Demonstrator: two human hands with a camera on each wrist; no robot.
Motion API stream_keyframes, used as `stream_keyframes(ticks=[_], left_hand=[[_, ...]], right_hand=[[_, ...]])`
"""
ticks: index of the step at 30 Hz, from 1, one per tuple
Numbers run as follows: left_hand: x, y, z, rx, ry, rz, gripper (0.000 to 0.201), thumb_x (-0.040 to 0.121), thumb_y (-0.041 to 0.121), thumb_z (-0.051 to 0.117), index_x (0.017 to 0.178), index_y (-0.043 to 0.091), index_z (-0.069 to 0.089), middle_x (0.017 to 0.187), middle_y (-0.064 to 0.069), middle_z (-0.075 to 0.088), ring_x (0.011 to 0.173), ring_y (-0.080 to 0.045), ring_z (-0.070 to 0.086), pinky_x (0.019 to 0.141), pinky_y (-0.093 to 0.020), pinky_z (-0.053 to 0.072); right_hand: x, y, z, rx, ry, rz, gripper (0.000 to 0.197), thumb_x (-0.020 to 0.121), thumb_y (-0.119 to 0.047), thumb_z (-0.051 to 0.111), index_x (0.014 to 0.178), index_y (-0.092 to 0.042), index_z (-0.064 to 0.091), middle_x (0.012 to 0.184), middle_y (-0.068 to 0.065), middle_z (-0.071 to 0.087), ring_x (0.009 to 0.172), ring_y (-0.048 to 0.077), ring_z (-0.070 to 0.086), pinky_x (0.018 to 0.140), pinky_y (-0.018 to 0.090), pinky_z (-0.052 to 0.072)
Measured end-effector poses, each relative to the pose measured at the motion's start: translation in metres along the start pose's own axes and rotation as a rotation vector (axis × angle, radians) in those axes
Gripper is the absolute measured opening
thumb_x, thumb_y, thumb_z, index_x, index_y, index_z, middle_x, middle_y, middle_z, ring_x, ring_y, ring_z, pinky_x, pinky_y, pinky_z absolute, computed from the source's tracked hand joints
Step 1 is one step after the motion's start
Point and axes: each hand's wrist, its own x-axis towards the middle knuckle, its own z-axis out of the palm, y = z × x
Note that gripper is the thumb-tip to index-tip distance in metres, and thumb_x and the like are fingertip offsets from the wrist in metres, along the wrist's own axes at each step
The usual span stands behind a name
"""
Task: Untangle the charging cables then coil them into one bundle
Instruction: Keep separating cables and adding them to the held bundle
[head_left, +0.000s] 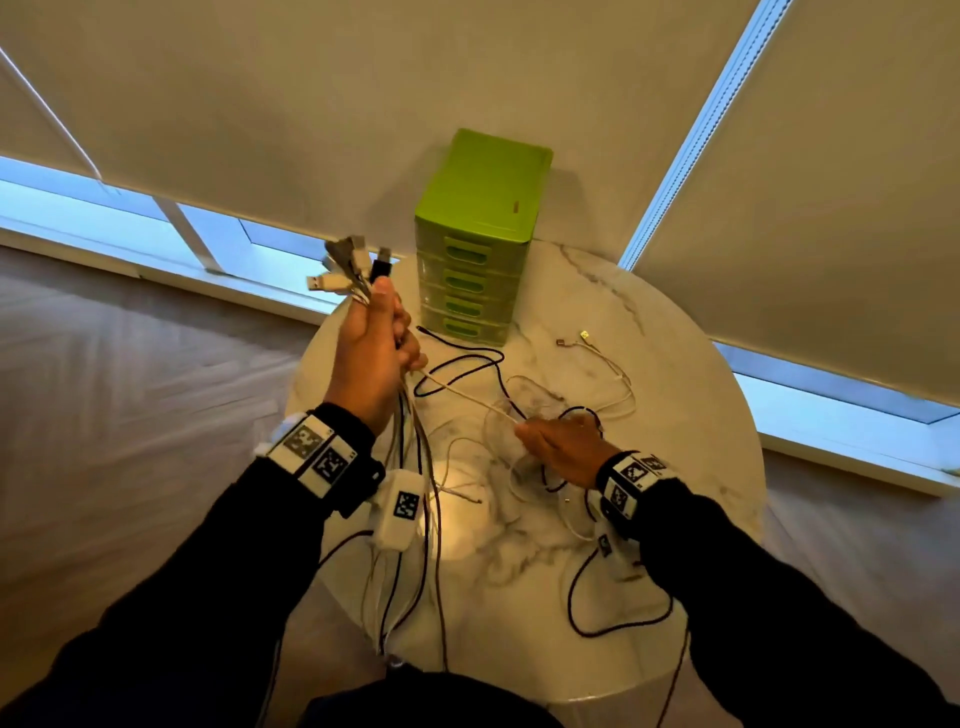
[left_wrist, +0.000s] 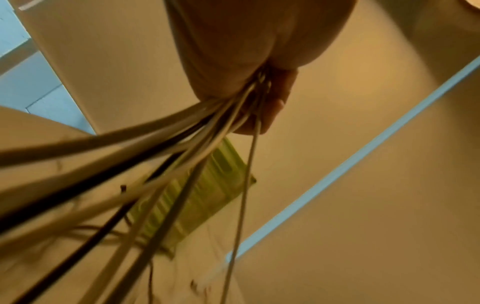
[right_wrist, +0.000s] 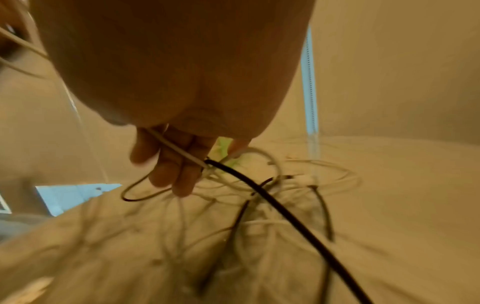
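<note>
My left hand is raised above the table's left edge and grips a bunch of charging cables in its fist. Their USB plugs fan out above the thumb, and the cords hang down toward me. One white cable runs taut from that fist to my right hand, which pinches it low over the table. In the right wrist view the white cable crosses the fingers. A loose tangle of black and white cables lies on the marble under and around the right hand.
A green plastic drawer tower stands at the back of the round marble table. Two small cable ends lie to its right. Roller blinds and window strips surround the table; wooden floor lies to the left.
</note>
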Motion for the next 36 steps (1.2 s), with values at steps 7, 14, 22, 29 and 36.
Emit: stream_keyframes(ticks=[7, 14, 22, 29, 36], left_hand=[[0.002, 0.042, -0.035, -0.012, 0.039, 0.116, 0.036, 0.108, 0.035, 0.039, 0.075, 0.022, 0.039, 0.059, 0.009, 0.030, 0.048, -0.009, 0.023, 0.053, -0.031, 0.016], [-0.011, 0.044, -0.041, 0.143, 0.033, 0.153, 0.034, 0.108, 0.029, 0.042, 0.075, 0.023, 0.040, 0.056, 0.013, 0.034, 0.050, -0.006, 0.025, 0.049, -0.023, 0.021], [-0.036, -0.028, -0.011, 0.506, -0.203, -0.123, 0.036, 0.104, 0.047, 0.045, 0.095, 0.020, 0.068, 0.070, 0.006, 0.048, 0.062, -0.012, 0.042, 0.057, -0.027, 0.035], [-0.025, -0.041, 0.015, 0.235, -0.269, -0.322, 0.036, 0.104, 0.044, 0.048, 0.099, 0.015, 0.070, 0.059, 0.009, 0.032, 0.050, -0.009, 0.025, 0.051, -0.028, 0.018], [-0.018, -0.030, 0.013, 0.368, -0.179, -0.157, 0.027, 0.103, 0.038, 0.050, 0.118, 0.019, 0.063, 0.077, 0.011, 0.059, 0.066, -0.006, 0.048, 0.067, -0.026, 0.041]], right_hand=[[0.013, 0.026, -0.041, -0.130, 0.108, 0.121, 0.049, 0.103, -0.059, 0.016, 0.089, -0.027, 0.051, 0.087, -0.008, 0.062, 0.089, 0.017, 0.056, 0.093, 0.045, 0.027], [0.025, 0.009, -0.070, -0.346, 0.263, 0.130, 0.034, 0.105, -0.047, 0.030, 0.100, -0.032, 0.061, 0.106, -0.008, 0.061, 0.113, 0.020, 0.051, 0.090, 0.043, 0.023], [0.008, -0.055, -0.086, -0.136, 0.419, -0.195, 0.029, 0.104, -0.043, 0.044, 0.093, -0.028, 0.067, 0.091, -0.009, 0.072, 0.095, 0.019, 0.063, 0.088, 0.045, 0.040], [-0.014, -0.072, -0.071, 0.012, 0.340, -0.372, 0.024, 0.102, -0.031, 0.055, 0.095, -0.015, 0.072, 0.084, -0.003, 0.072, 0.080, 0.013, 0.062, 0.074, 0.032, 0.048], [-0.010, -0.056, -0.056, 0.013, 0.095, -0.145, 0.012, 0.100, -0.019, 0.056, 0.099, -0.008, 0.060, 0.091, 0.000, 0.059, 0.082, 0.016, 0.050, 0.068, 0.021, 0.031]])
